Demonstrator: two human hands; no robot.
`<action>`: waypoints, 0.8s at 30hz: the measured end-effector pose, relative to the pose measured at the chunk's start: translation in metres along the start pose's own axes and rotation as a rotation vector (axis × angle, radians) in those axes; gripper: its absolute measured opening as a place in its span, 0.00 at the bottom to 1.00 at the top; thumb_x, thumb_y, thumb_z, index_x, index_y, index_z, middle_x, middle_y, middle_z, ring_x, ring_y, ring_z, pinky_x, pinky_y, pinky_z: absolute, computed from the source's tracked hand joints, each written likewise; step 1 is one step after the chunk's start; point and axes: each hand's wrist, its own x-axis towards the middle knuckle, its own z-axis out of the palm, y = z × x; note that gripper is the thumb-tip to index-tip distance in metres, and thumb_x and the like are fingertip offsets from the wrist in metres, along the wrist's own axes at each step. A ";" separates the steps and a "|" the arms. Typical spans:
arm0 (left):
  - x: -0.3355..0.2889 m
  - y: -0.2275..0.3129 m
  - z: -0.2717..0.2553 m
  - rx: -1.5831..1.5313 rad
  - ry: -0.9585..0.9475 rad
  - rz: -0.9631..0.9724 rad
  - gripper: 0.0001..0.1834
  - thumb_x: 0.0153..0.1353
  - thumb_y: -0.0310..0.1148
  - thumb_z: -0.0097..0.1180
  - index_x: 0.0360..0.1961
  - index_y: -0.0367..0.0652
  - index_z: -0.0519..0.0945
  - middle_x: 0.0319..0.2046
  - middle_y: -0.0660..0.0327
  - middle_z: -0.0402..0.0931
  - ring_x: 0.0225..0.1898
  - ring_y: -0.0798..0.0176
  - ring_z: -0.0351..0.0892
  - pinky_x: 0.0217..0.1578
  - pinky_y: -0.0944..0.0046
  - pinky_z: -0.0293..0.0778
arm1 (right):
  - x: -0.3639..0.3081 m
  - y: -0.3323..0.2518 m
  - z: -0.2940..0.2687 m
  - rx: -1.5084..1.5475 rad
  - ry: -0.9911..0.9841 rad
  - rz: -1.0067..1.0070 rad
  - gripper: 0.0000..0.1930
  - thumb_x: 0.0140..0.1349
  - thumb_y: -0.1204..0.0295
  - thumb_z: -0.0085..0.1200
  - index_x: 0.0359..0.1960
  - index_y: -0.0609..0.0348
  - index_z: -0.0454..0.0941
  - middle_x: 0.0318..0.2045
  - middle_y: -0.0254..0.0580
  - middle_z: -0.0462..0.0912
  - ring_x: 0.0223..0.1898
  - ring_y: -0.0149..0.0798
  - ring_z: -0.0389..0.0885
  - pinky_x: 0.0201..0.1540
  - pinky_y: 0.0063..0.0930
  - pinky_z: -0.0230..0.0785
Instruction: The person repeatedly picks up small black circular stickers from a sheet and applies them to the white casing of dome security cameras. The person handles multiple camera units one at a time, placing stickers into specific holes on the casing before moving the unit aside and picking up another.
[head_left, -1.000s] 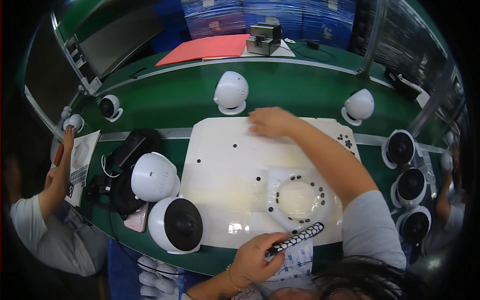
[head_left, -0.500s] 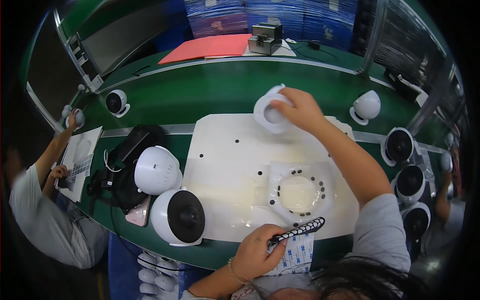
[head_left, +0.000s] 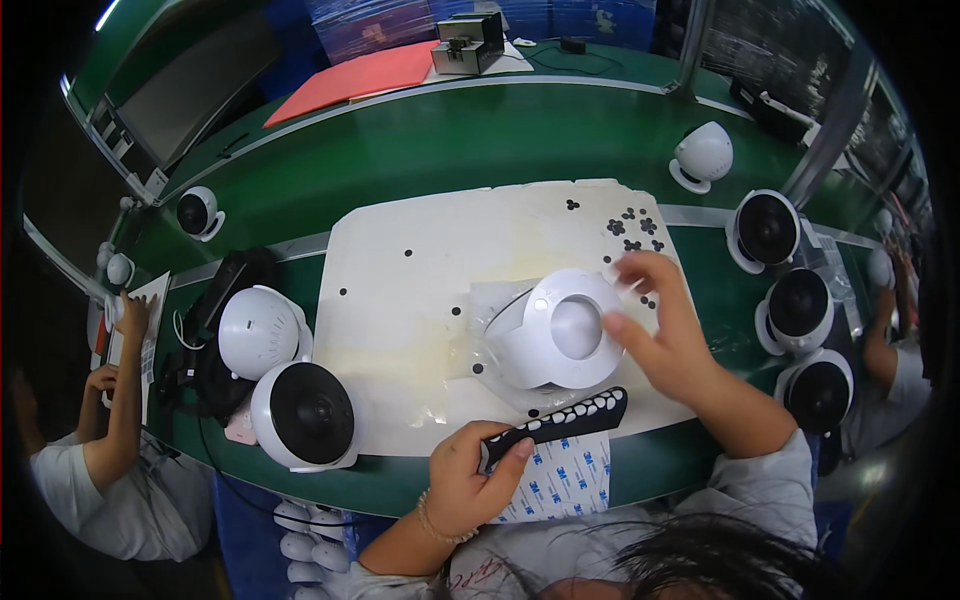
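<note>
A white plastic housing with a round opening (head_left: 530,335) lies tilted on a translucent film-like ring (head_left: 488,300), which it mostly covers. Beside its right edge is my right hand (head_left: 672,345), thumb and fingers apart; the thumb is close to the rim, but I cannot tell if it touches. Near the front edge my left hand (head_left: 470,485) grips a black bar with white oval spots (head_left: 560,420). Below that bar lies a white sheet with blue print (head_left: 562,480). Underneath everything is a large cream board (head_left: 390,320) with small black dots on it.
Finished-looking white camera units with black fronts stand left (head_left: 305,415) and right (head_left: 800,310). Black cables and adapters (head_left: 215,340) crowd the left. A pink sheet (head_left: 360,82) and metal box (head_left: 468,45) sit at the back. Co-workers' arms (head_left: 125,360) show at both sides.
My right hand has brought the white housing down from the board's far edge onto the ring and its fingers have parted. The left hand still grips the spotted bar. The view has shifted.
</note>
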 end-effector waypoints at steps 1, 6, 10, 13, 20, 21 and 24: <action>0.000 0.001 0.001 0.000 0.009 -0.004 0.09 0.50 0.27 0.58 0.30 0.34 0.73 0.19 0.57 0.75 0.20 0.67 0.74 0.22 0.70 0.69 | -0.006 -0.006 -0.001 -0.278 0.124 -0.277 0.20 0.51 0.70 0.56 0.45 0.60 0.66 0.36 0.39 0.75 0.42 0.36 0.72 0.44 0.32 0.62; 0.003 0.004 0.007 0.004 0.004 -0.007 0.09 0.50 0.28 0.59 0.27 0.34 0.74 0.18 0.57 0.74 0.18 0.66 0.73 0.21 0.70 0.68 | -0.034 -0.028 0.006 -0.179 -0.273 -0.485 0.22 0.45 0.70 0.61 0.44 0.54 0.70 0.35 0.33 0.75 0.41 0.35 0.71 0.43 0.31 0.56; 0.003 0.002 0.002 0.043 -0.058 0.068 0.09 0.50 0.28 0.59 0.26 0.34 0.74 0.19 0.56 0.74 0.18 0.65 0.73 0.20 0.70 0.67 | -0.036 -0.026 0.008 -0.144 -0.252 -0.449 0.17 0.43 0.71 0.60 0.39 0.51 0.74 0.29 0.28 0.76 0.38 0.32 0.72 0.41 0.30 0.53; 0.005 0.000 0.000 -0.011 -0.100 0.150 0.08 0.50 0.27 0.58 0.26 0.33 0.74 0.19 0.55 0.74 0.18 0.63 0.73 0.20 0.69 0.67 | -0.036 -0.024 0.006 -0.081 -0.286 -0.406 0.14 0.42 0.72 0.60 0.35 0.49 0.77 0.29 0.26 0.76 0.38 0.32 0.72 0.41 0.29 0.53; 0.004 0.003 0.001 0.163 -0.047 0.235 0.05 0.50 0.23 0.56 0.24 0.34 0.72 0.20 0.54 0.74 0.19 0.58 0.74 0.20 0.67 0.68 | -0.038 -0.025 -0.005 -0.142 -0.190 -0.712 0.13 0.43 0.73 0.60 0.33 0.48 0.78 0.30 0.26 0.76 0.41 0.32 0.72 0.41 0.29 0.53; 0.005 0.002 0.002 0.165 -0.044 0.290 0.05 0.49 0.23 0.56 0.24 0.34 0.72 0.20 0.53 0.74 0.19 0.57 0.74 0.20 0.67 0.68 | -0.037 -0.026 -0.001 -0.078 -0.179 -0.645 0.12 0.43 0.73 0.59 0.34 0.49 0.78 0.31 0.26 0.76 0.41 0.32 0.72 0.41 0.28 0.53; 0.008 -0.001 0.008 0.160 -0.057 0.411 0.05 0.48 0.22 0.56 0.24 0.34 0.72 0.22 0.52 0.74 0.21 0.55 0.74 0.21 0.64 0.70 | -0.035 -0.030 0.012 0.036 -0.191 -0.493 0.12 0.45 0.72 0.57 0.35 0.50 0.77 0.32 0.29 0.77 0.41 0.32 0.72 0.40 0.27 0.54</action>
